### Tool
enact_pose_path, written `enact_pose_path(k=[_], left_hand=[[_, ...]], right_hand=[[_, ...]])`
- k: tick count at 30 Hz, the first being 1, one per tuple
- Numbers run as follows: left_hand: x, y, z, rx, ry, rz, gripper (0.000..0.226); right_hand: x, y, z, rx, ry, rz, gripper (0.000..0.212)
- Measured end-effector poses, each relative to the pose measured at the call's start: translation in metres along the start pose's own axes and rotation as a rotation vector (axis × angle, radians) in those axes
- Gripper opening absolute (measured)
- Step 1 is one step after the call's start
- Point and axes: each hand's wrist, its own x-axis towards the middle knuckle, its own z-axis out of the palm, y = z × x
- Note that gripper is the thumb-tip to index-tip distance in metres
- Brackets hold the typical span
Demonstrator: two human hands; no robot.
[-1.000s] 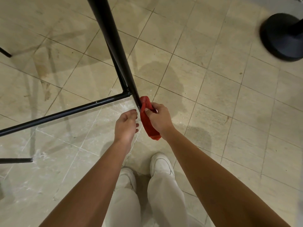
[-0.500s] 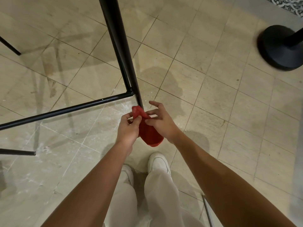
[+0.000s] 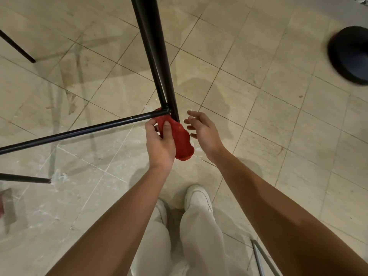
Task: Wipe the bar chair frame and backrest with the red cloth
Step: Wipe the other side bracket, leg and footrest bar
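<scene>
Your left hand (image 3: 159, 140) gripped the red cloth (image 3: 182, 140) at the centre of the frame, fingers and thumb curled round its upper end. You pressed that end against the bar chair frame (image 3: 153, 46), right where the slanted leg met the crossbar (image 3: 79, 132) running off to the left edge. The rest of the cloth hung below your palm. Your right hand (image 3: 203, 130) hovered just right of the cloth, fingers spread and holding nothing. A black round base (image 3: 350, 54) sat on the tiled floor (image 3: 258, 116) at upper right.

The red cloth (image 3: 180, 139) passed to the left hand (image 3: 160, 140) — right hand (image 3: 202, 130) released.
</scene>
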Motion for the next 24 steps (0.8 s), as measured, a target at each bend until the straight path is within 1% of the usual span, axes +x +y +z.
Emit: enact_pose_path(k=[4,6,9,11,13,15,17,19,21,24], left_hand=[[0.005,-0.015,0.008,0.041,0.008,-0.026,0.021],[0.007,-0.024,0.013,0.057,-0.014,-0.095,0.014],[0.011,-0.032,0.02,0.106,-0.062,-0.227,0.015],[0.012,-0.033,0.019,0.112,-0.08,-0.258,0.009],[0.01,-0.031,0.015,0.074,-0.065,-0.203,0.004],[0.008,-0.028,0.01,0.02,-0.013,-0.093,0.012],[0.005,-0.023,0.009,-0.049,0.052,0.001,0.011],[0.003,-0.021,0.011,-0.098,0.089,0.031,0.006],[0.001,-0.021,0.014,-0.107,0.097,0.058,0.013],[0.0,-0.025,0.017,-0.046,0.065,0.073,0.021]], right_hand=[[0.007,0.006,0.001,0.016,0.01,0.016,0.032],[0.009,0.01,0.0,0.014,0.007,0.03,0.034],[0.012,0.014,0.0,0.018,-0.009,0.052,0.034],[0.012,0.016,0.0,0.016,-0.02,0.065,0.035],[0.013,0.016,-0.001,0.014,-0.023,0.066,0.036],[0.015,0.015,-0.002,0.012,-0.022,0.061,0.038],[0.017,0.014,-0.001,0.013,-0.013,0.056,0.04],[0.018,0.015,0.0,0.022,-0.005,0.054,0.04],[0.018,0.016,0.002,0.035,-0.01,0.061,0.04],[0.018,0.017,0.003,0.057,-0.011,0.069,0.039]])
